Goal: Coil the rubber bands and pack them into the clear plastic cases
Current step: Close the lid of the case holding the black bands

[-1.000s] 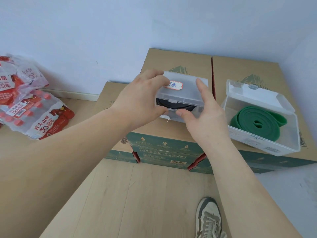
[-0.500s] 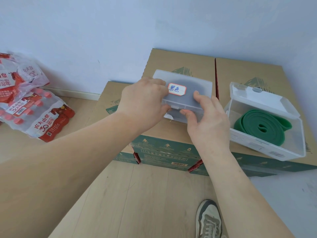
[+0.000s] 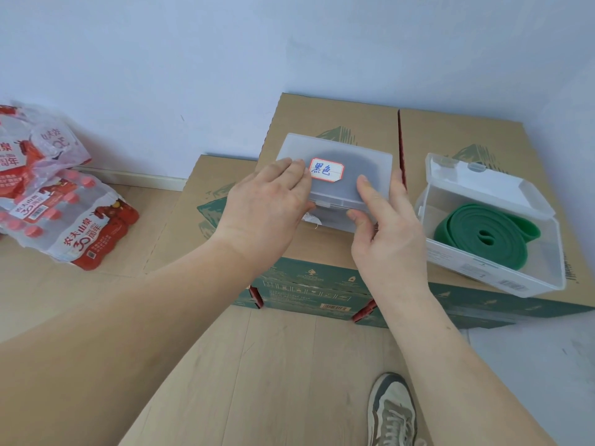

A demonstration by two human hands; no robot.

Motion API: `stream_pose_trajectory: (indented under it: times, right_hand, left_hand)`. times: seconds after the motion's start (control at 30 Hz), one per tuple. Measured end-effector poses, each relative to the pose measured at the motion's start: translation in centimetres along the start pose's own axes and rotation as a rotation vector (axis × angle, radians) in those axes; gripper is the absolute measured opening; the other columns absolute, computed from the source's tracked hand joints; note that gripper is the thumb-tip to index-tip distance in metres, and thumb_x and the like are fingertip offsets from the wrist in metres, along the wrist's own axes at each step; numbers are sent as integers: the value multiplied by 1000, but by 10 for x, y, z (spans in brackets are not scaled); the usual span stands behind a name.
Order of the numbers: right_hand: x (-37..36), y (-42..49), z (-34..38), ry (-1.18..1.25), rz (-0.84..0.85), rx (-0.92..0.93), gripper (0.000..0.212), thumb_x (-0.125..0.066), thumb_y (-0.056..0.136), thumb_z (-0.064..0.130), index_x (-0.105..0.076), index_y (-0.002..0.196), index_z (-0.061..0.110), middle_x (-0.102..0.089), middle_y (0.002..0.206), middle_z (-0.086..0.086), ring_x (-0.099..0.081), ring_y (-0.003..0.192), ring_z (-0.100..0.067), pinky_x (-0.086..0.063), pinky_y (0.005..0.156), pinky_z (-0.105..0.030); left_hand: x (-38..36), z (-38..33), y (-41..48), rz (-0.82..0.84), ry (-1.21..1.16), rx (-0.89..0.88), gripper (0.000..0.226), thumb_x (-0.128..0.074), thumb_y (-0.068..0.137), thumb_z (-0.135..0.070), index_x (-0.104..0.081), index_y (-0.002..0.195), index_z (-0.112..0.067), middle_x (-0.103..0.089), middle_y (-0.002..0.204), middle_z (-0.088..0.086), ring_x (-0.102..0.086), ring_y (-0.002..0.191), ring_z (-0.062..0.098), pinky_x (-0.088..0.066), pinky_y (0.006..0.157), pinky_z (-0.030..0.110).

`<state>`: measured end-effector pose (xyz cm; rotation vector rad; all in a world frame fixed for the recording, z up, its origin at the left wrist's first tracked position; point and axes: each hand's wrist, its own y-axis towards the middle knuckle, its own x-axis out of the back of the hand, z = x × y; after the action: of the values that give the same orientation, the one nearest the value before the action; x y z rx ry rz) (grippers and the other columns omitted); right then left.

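**Left fingers** [image 3: 289, 170]: straight, close together, laid flat on the lid of the closed case [image 3: 367, 159]. The tips reach the label [image 3: 326, 170]. The thumb sits at the lid's front edge, beside the latch [image 3: 323, 204].

**Left hand** [image 3: 267, 214]: palm down over the case's left front corner, holding nothing. The bare forearm runs back to the lower left.

**Right fingers** [image 3: 365, 188]: index finger straight on the lid's right part. The rest lie along the case's right end, partly hidden. The thumb tip touches the front wall just under the lid edge.

**Right hand** [image 3: 389, 233]: palm turned leftward, at the case's right front corner. The bare forearm slants to the lower right.

**Closed case:** lid down, on the middle box [image 3: 338, 117]. A dark band [image 3: 354, 178] shows dimly through the lid.

**Open case** [image 3: 495, 280]: lid upright at the back, on the right box [image 3: 463, 133], apart from the closed case. A coiled green band [image 3: 483, 233] lies inside.

**Low box** [image 3: 206, 194]: left of the middle box.

**Bottle packs** [image 3: 64, 220]: on the floor [image 3: 257, 365] at far left, by the wall [image 3: 289, 43].

**Shoe** [image 3: 392, 410]: on the floor, bottom edge.
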<state>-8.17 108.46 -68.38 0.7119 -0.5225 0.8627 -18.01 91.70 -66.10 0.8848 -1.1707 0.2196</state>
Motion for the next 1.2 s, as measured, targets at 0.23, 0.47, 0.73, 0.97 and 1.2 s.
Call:
stream_pose_trajectory:
  times: [0.23,0.47,0.73,0.97,1.2]
  right_hand:
    - [-5,3,19,47,-11,-57,44,-82,87,25,-72,129,21,-39,163,-11,-42,147,-27,-34,118,-31]
    - [-6,6,20,19,-47,-80,28,-81,87,24,-74,114,22,-47,155,-2,-48,139,-21,-33,97,-19]
    - [-13,0,15,35,-92,-29,33,-79,91,21,-74,123,22,-45,161,-6,-56,134,-22,-36,94,-16]
    - [-11,-1,10,108,-71,-37,35,-72,95,11,-73,129,22,-41,163,-2,-42,145,-11,-20,100,8]
    - [-7,-3,8,120,-59,29,40,-62,99,0,-70,132,21,-38,164,-4,-34,144,4,-30,110,-7]
  left_hand:
    - [4,1,4,-1,-74,65,42,-89,76,-30,-78,109,-7,-78,115,6,-74,109,27,-60,83,35]
    - [2,2,8,-26,-60,41,39,-88,75,-37,-79,101,-10,-78,105,1,-74,103,26,-59,74,33]
    - [-2,30,-4,-59,-198,-79,28,-79,87,-6,-75,114,-12,-73,124,6,-69,113,30,-63,75,41]
    - [4,53,-4,-37,-331,-33,16,-79,81,-2,-74,95,-9,-69,94,6,-68,92,34,-59,66,48]
    - [2,50,-6,-74,-352,6,16,-80,82,-1,-77,95,-10,-72,94,4,-67,88,32,-57,66,40]
